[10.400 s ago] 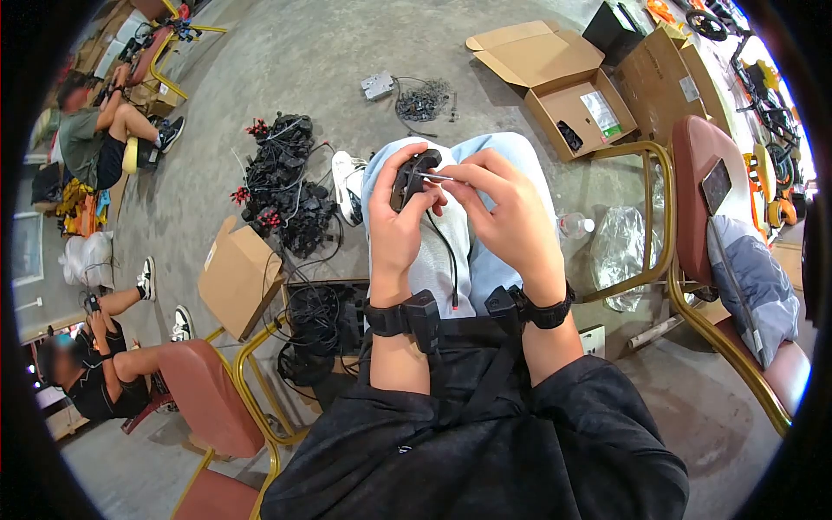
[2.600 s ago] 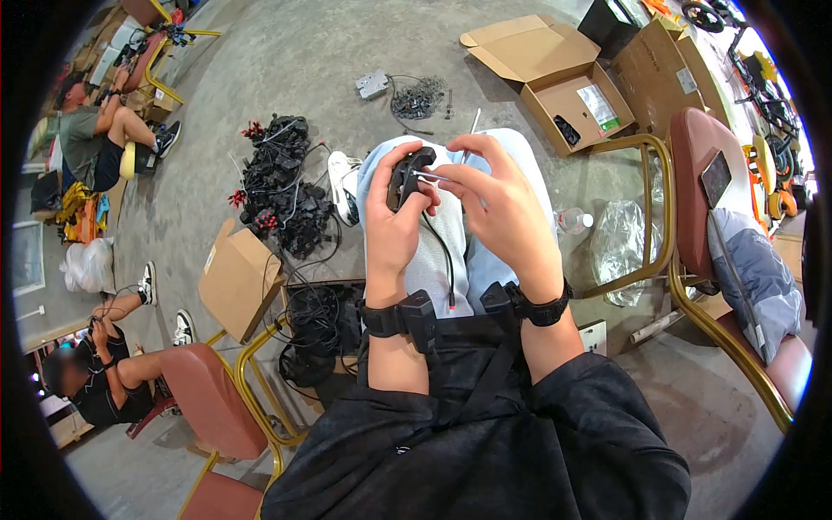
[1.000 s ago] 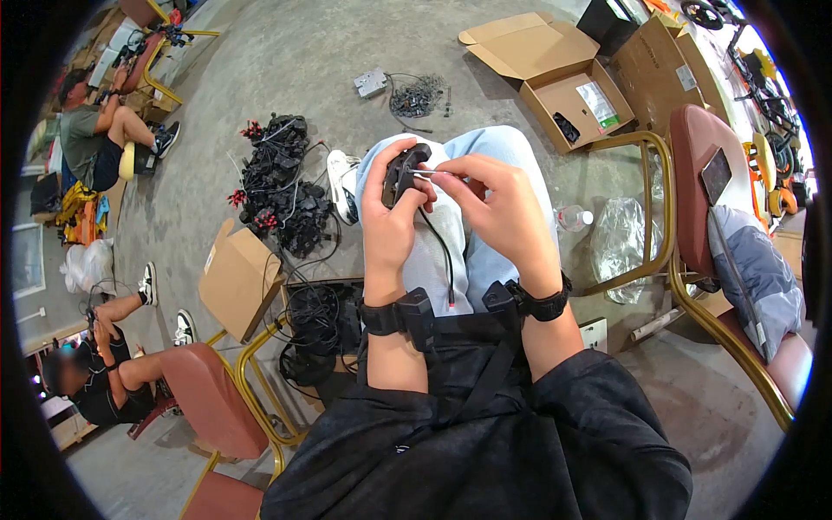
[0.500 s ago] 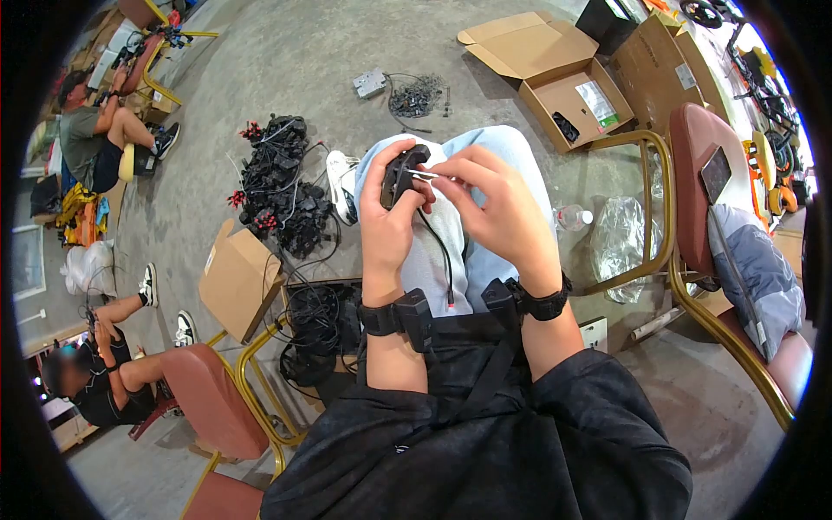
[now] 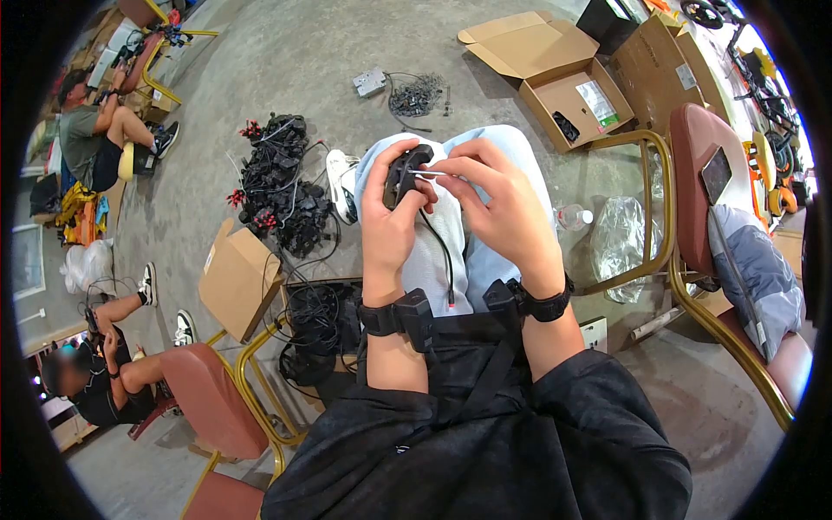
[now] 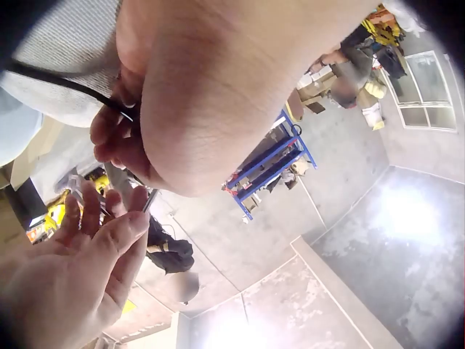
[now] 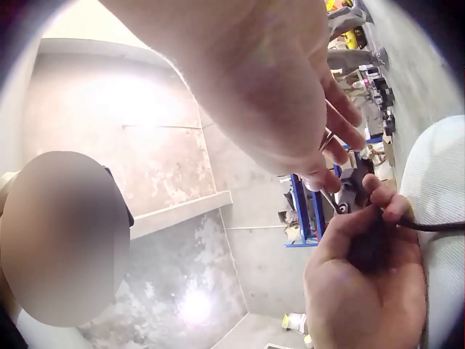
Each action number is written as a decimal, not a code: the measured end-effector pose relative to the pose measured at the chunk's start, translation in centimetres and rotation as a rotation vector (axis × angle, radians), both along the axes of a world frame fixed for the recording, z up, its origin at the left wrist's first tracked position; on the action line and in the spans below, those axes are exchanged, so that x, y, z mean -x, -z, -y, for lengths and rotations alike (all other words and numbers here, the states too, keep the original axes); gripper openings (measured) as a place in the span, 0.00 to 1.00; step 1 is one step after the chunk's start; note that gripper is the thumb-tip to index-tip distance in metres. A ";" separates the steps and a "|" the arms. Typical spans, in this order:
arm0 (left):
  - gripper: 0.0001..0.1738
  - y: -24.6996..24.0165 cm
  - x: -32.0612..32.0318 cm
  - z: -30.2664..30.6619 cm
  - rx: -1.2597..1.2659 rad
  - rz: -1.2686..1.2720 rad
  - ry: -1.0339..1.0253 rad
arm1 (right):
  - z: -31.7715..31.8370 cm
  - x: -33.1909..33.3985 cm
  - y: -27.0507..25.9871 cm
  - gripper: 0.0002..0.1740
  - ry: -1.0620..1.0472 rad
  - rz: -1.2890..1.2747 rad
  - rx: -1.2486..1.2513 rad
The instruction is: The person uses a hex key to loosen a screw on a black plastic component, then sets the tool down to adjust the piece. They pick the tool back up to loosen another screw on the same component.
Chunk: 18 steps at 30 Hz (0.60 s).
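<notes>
In the head view my left hand (image 5: 390, 221) grips a small black plastic housing (image 5: 400, 178) above the lap. From it a black cable (image 5: 447, 251) hangs down, ending in a red tip. My right hand (image 5: 503, 204) pinches a thin silvery metal tool (image 5: 425, 172) between thumb and fingers, its tip right at the housing's side. The right wrist view shows the tool's shaft (image 7: 330, 198) reaching a round hole in the housing, most of which the left palm hides. In the left wrist view, the right thumb and fingers (image 6: 120, 236) pinch the shaft; the left palm covers the housing.
Tangled black cabled parts (image 5: 282, 182) lie on the floor at left, near a cardboard box (image 5: 238, 277). Beyond the knees are a metal box (image 5: 370, 83) and small black pieces (image 5: 416, 97). An open carton (image 5: 581, 108) and a chair (image 5: 706, 186) stand at right.
Earlier the tool's far end stuck up behind my right hand; now it does not show. The right fingers have shifted slightly on the tool. The left hand's hold stays the same.
</notes>
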<state>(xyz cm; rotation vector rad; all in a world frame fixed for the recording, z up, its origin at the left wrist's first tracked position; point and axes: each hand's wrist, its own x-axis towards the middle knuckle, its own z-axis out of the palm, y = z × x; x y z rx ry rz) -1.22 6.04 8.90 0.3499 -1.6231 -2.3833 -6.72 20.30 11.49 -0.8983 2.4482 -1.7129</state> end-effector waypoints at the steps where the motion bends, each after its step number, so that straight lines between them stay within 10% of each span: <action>1: 0.31 0.0 0.0 0.0 0.012 -0.001 0.006 | -0.1 0.2 -0.1 0.07 -0.004 -0.098 -0.013; 18: 0.35 -0.1 0.0 -0.1 0.058 0.024 0.016 | -0.2 0.2 0.2 0.14 0.040 -0.283 -0.129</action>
